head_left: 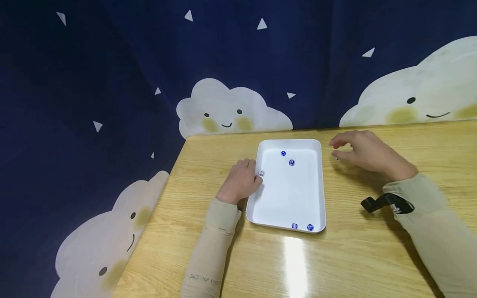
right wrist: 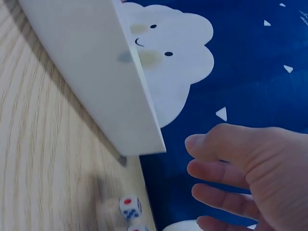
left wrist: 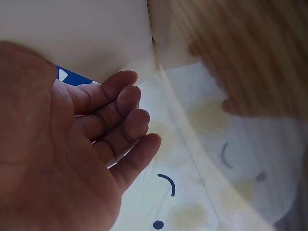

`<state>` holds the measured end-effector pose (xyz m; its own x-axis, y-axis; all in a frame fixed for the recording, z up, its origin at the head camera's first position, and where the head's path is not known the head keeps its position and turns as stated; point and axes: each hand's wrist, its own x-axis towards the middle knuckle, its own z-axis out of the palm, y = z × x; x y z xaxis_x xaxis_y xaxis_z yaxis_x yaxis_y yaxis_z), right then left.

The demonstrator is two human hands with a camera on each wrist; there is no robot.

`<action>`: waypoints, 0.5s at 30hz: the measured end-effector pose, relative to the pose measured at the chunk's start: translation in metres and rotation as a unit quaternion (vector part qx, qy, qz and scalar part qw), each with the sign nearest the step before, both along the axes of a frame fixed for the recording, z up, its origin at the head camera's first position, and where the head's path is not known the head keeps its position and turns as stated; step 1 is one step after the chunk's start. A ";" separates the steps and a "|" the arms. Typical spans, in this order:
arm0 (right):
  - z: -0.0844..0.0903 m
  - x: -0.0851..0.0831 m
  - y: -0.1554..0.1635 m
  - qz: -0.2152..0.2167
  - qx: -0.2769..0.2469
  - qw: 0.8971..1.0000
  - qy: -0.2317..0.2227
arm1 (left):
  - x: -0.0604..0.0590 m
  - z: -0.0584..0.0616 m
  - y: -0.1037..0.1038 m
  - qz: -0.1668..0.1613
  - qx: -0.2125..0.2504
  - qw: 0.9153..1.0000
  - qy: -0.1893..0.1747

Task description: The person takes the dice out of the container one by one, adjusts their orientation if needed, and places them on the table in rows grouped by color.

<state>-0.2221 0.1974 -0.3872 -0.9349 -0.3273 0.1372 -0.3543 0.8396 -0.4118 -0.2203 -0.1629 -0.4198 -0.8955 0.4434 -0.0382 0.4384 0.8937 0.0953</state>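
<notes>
Take the white tray [head_left: 287, 215] as your landmark: it lies flat on the wooden table [head_left: 372, 256], and everything that matters sits in it or against its sides.

Your left hand [head_left: 240, 181] rests on the table against the tray's left wall. Its fingers are loosely curled, and a white die [head_left: 261, 174] sits right at the fingertips on the tray's left rim; the head view suggests a pinch, but you cannot tell for sure, and the left wrist view shows only curled fingers [left wrist: 120, 118] with no die visible.

Your right hand [head_left: 363, 154] hovers just off the tray's far right corner, fingers relaxed and slightly spread, holding nothing. In the right wrist view a white die with red and blue pips [right wrist: 130, 208] lies on the table just beside that corner, below the fingers [right wrist: 216, 147], with a second one partly cut off at the frame's edge.

Inside the tray, two blue dice [head_left: 292, 162] lie near the far end and two more [head_left: 310, 227] against the near wall.

Expect these dice to be light, hard and smooth: they should roll or skid at a nudge. Pinch each across two opposite flat faces with thumb and forefinger, not by the corners.
</notes>
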 end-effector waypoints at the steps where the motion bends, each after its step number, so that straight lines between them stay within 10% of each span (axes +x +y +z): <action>1: 0.002 0.000 -0.004 0.001 -0.001 1.000 0.003 | 0.000 0.000 0.000 0.002 -0.001 1.000 0.000; 15: 0.021 -0.004 -0.049 0.023 0.003 1.000 0.011 | 0.001 0.001 -0.001 -0.008 -0.013 1.000 0.026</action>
<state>-0.2259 0.1484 -0.3660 -0.9156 -0.3711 0.1545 -0.4015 0.8245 -0.3988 -0.2192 -0.1634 -0.4184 -0.8891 0.4577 -0.0028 0.4570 0.8881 0.0494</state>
